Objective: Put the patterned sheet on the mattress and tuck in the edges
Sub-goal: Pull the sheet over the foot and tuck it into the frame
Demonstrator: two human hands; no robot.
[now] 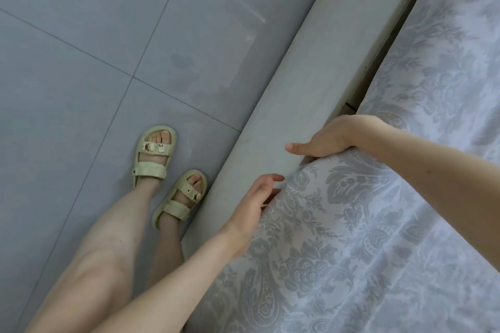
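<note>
Patterned sheet [351, 224] borders a grey bed frame [284, 89] above tiled floor [81, 62].

The sheet [378, 224] lies at right, with the bed rail [297, 76] along its left edge and the floor [81, 62] beyond. Sandals [155, 155] stand beside the rail. The left hand [251, 208] touches the sheet's edge, and the right hand [324, 140] is farther ahead.
</note>
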